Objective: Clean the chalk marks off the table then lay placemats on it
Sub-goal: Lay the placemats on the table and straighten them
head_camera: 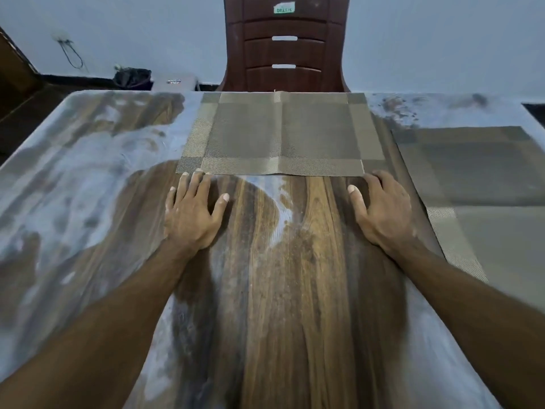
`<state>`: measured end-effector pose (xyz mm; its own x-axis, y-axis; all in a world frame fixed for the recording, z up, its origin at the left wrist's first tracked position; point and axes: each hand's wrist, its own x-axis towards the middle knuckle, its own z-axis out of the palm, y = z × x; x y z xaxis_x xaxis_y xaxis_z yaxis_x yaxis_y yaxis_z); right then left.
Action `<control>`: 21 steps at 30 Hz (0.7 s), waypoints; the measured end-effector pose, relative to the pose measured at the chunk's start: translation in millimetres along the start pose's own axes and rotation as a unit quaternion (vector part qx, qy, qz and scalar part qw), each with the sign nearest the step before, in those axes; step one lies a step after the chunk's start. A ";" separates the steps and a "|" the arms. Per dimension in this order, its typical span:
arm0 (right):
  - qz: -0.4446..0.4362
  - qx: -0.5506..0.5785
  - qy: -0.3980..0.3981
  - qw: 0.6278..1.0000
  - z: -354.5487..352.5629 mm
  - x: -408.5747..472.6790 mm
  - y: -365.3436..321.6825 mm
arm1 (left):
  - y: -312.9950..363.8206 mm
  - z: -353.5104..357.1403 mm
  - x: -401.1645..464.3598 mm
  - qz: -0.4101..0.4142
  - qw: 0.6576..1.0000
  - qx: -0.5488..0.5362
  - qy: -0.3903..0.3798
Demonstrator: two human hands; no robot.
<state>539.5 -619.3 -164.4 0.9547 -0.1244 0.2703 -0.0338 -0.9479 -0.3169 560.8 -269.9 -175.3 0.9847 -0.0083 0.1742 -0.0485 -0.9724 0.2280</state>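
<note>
Head camera view: two bare hands lie flat on the wooden table (pixel 295 290) at mid-frame, neither gripping anything. The left hand (pixel 193 215) has its fingers straight and spread, their tips touching the near edge of the centre placemat (pixel 277 134) by its left corner. The right hand (pixel 380 211) rests palm down with relaxed fingers just below that mat's right corner, its fingertips at the edge. Two woven grey-brown placemats are in view: this one, centred at the far edge of the table, and a second placemat (pixel 483 184) at the right of the frame, just beside the right hand. White chalk smears (pixel 73 178) cover the table's left side, far right corner and a streak between the hands. One brown plastic chair (pixel 284 45) stands behind the table, top centre.
</note>
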 end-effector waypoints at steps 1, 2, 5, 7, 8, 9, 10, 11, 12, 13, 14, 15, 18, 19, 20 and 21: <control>0.006 -0.003 0.001 1.000 -5.5 -2.2 -3.9 | 4.1 -5.4 -4.2 0.006 1.000 0.010 0.009; 0.011 -0.015 0.000 1.000 -12.6 -6.7 -7.5 | 10.4 -11.8 -11.3 0.017 1.000 0.019 0.011; 0.010 -0.028 -0.018 0.999 -26.0 -29.2 -15.4 | 30.2 -23.2 -40.2 0.042 0.999 0.003 0.005; 0.029 -0.004 -0.025 0.999 -37.1 -51.8 -11.5 | 47.2 -29.3 -60.9 0.039 0.998 -0.041 0.001; 0.041 0.007 -0.024 0.999 -43.0 -65.2 -5.6 | 56.2 -32.1 -72.3 0.038 0.997 -0.063 -0.002; 0.054 0.008 -0.022 0.998 -48.8 -77.2 2.1 | 64.2 -34.6 -82.6 0.042 0.996 -0.084 -0.005; 0.070 -0.002 -0.020 0.997 -57.3 -90.8 12.3 | 74.3 -37.5 -95.4 0.051 0.993 -0.101 -0.010; 0.088 -0.021 -0.018 0.996 -65.7 -102.2 23.4 | 84.1 -40.0 -106.9 0.061 0.991 -0.116 -0.017; 0.111 -0.045 -0.015 0.993 -74.4 -114.4 35.6 | 94.4 -42.2 -119.9 0.067 0.989 -0.129 -0.027; 0.137 -0.062 -0.014 0.989 -82.5 -126.2 47.1 | 104.3 -43.7 -132.5 0.069 0.987 -0.143 -0.039; 0.163 -0.069 -0.019 0.984 -89.3 -136.8 57.6 | 113.6 -44.7 -143.9 0.067 0.984 -0.156 -0.050; 0.189 -0.066 -0.035 0.979 -97.1 -149.5 67.9 | 124.6 -46.2 -157.5 0.063 0.982 -0.168 -0.059; 0.218 -0.058 -0.108 0.968 -111.7 -179.0 85.9 | 153.8 -47.5 -193.4 0.051 0.975 -0.205 -0.074; 0.209 -0.067 -0.126 0.967 -113.1 -186.1 86.5 | 161.0 -46.5 -202.6 0.051 0.972 -0.215 -0.080; 0.200 -0.077 -0.138 0.967 -114.8 -192.9 84.0 | 168.5 -45.2 -211.6 0.050 0.970 -0.221 -0.088; 0.193 -0.086 -0.140 0.967 -116.0 -197.8 77.5 | 174.4 -44.0 -218.2 0.044 0.969 -0.224 -0.097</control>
<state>313.7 -702.2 -136.9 0.9033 -0.4166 -0.1021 -0.4287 -0.8849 -0.1819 330.1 -427.4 -131.4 0.9843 -0.1723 0.0392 -0.1592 -0.7680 0.6203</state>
